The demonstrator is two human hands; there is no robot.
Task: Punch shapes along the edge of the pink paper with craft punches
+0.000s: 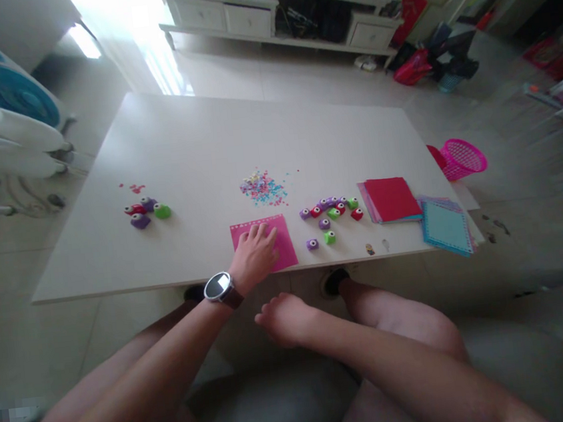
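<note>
My left hand (255, 255), with a watch on the wrist, lies flat on a pink sheet of paper (285, 249) at the table's near edge. Small holes run along the sheet's far edge. My right hand (285, 319) is curled in front of the table edge, above my lap; what its fingers hold, if anything, is hidden. Beyond the sheet lies a pile of tiny coloured paper cutouts (264, 189). Several small purple, red and green craft punches (333, 213) sit to the right of the sheet.
More punches (147, 213) and a few red cutouts (137, 188) lie at the table's left. On the right are a stack of red and pink paper (393, 199) and blue sheets with punched edges (445, 226). A pink basket (462, 158) stands beyond the table's right edge.
</note>
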